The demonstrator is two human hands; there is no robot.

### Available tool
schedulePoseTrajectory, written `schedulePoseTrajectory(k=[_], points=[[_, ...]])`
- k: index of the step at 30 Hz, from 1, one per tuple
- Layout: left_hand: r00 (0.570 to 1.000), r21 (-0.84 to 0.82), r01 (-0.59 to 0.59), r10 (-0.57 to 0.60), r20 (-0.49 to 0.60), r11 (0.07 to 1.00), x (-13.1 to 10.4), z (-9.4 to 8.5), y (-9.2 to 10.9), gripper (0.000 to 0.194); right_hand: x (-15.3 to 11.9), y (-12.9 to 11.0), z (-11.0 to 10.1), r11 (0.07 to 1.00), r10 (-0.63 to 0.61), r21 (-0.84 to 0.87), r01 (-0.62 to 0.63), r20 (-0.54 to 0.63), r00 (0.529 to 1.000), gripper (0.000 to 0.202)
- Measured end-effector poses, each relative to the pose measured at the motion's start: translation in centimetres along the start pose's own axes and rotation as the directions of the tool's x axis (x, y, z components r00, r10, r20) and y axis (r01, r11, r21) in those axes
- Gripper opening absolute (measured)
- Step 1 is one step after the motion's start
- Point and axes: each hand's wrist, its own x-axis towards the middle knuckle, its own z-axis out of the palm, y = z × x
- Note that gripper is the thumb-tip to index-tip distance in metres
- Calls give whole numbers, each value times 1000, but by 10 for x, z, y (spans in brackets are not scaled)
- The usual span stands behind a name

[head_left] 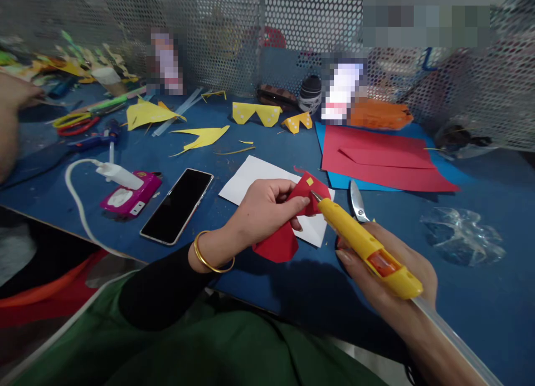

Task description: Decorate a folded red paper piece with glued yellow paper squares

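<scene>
Pinched between the thumb and fingers of my left hand [267, 210] is a red paper cutout [279, 246], with a small yellow diamond stuck near its upper end. My right hand [393, 269] is wrapped round a yellow hot glue gun [355, 230], and a clear glue stick runs out of its back end. The nozzle points at the red paper just below the diamond; whether it touches I cannot tell. Beneath the cutout lies a white sheet of paper [246, 179]. A pair of scissors [357, 201] lies by my right hand, its handles partly hidden.
A phone [178, 206] and pink power socket [131, 193] lie left. Yellow paper glasses [257, 114] and paper scraps [200, 138] are behind. Red sheets [376, 157], clear plastic [462, 235] lie right. Another person's arm [12, 112] is far left, near a blue glue gun [94, 141].
</scene>
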Motion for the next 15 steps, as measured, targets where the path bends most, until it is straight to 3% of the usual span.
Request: schedulePoseTrajectory(k=[15], points=[[1000, 22, 12, -11, 0, 1000, 0, 0, 0, 10, -1, -1, 0, 1000, -4, -31, 3, -11, 1000, 37]])
